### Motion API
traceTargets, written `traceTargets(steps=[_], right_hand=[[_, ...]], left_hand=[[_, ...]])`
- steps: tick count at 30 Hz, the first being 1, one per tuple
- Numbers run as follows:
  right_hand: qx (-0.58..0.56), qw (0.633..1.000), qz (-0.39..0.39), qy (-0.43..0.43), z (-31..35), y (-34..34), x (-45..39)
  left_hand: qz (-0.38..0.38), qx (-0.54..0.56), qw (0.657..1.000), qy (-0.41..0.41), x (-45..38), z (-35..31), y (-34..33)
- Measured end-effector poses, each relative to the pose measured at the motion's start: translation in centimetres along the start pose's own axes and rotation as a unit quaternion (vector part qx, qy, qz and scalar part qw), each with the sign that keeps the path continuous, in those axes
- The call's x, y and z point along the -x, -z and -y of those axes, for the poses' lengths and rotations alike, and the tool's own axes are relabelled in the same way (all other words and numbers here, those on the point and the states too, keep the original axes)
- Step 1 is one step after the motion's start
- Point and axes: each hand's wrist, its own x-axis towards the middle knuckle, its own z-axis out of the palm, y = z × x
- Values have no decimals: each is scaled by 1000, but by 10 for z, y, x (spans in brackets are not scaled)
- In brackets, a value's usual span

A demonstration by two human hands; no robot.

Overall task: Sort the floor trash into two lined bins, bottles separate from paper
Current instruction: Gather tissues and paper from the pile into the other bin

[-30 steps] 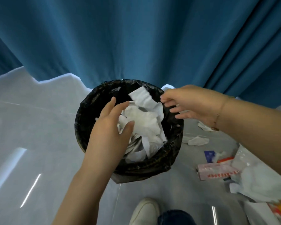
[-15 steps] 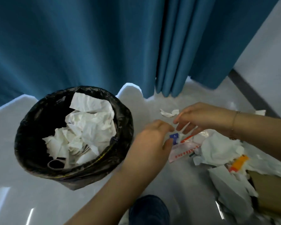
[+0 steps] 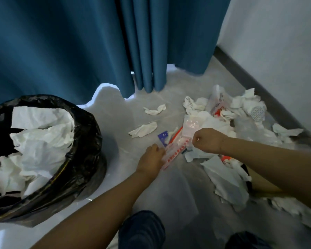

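A bin with a black liner [image 3: 90, 126] stands at the left, heaped with crumpled white paper [image 3: 43, 141]. To its right, a white wrapper with red print [image 3: 176, 150] lies on the grey floor. My left hand [image 3: 151, 159] grips the wrapper's near end with curled fingers. My right hand [image 3: 206, 140] is closed like a fist at the wrapper's far end, pinching a clear plastic packet [image 3: 191, 125] that rises from it. A pile of white paper and plastic trash [image 3: 241, 112] spreads behind and to the right of my right hand. No bottle can be made out.
Two loose tissues [image 3: 144, 130] [image 3: 155, 109] and a small blue card [image 3: 162, 138] lie between bin and pile. A brown cardboard piece [image 3: 264, 184] sits under my right forearm. Blue curtain [image 3: 79, 42] hangs behind; a white wall [image 3: 276, 42] is at the right. My knee [image 3: 142, 229] is at the bottom.
Both hands left the bin and moved right, down to the floor trash. My view swung right with them. The left hand now grips the red-printed wrapper and the right has closed on the packet.
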Motion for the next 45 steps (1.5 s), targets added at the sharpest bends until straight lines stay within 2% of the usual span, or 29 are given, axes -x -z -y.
traceTargets(steps=[4, 8, 10, 13, 15, 17, 20, 22, 24, 27, 29, 30, 32, 34, 35, 36, 38, 43, 45], right_hand=[[2, 1000, -10, 26, -18, -12, 8], [-24, 999, -22, 30, -25, -19, 13], [-41, 998, -26, 27, -25, -24, 12], [-56, 998, -23, 19, -21, -31, 12], [-63, 998, -24, 15, -17, -33, 12], [-74, 997, -33, 11, -16, -35, 13], [-158, 986, -62, 3, -22, -36, 12], [-321, 946, -17, -43, -25, -36, 12], [-460, 882, 59, -82, -21, -34, 17], [-555, 822, 114, -63, -16, -33, 21], [-594, 797, 107, -25, -8, -31, 23], [-598, 796, 87, -16, -3, -31, 24], [-542, 840, 14, -2, 6, -35, 26], [-439, 894, -76, 51, 11, -43, 27], [-394, 907, -118, 87, 12, -47, 29], [-351, 915, -153, 126, 10, -49, 29], [-251, 925, -198, 206, 3, -53, 27], [29, 912, -223, 342, -5, -48, 30], [93, 911, -204, 346, -3, -47, 33]], left_hand=[[-53, 171, 981, 78, 11, 9, -9], [-24, 216, 966, 143, 10, 8, -13], [-22, 197, 967, 161, 5, 4, -14], [-40, 48, 982, 179, -3, -7, -15], [-31, 9, 982, 185, -9, -15, -15], [-10, 79, 979, 187, -10, -19, -13], [-12, 253, 950, 182, 3, -15, 3], [-41, 317, 930, 181, 21, -13, 20], [-56, 339, 924, 165, 39, -13, 35], [-34, 415, 900, 128, 61, -13, 40], [0, 440, 891, 111, 72, -15, 38], [16, 443, 890, 105, 76, -16, 37], [37, 448, 887, 101, 83, -19, 36], [46, 459, 882, 98, 86, -18, 36], [49, 471, 875, 100, 87, -17, 37], [53, 495, 861, 108, 88, -15, 38], [68, 571, 808, 130, 87, -12, 41], [98, 685, 702, 168, 86, -12, 49], [115, 698, 681, 190, 85, -12, 50]])
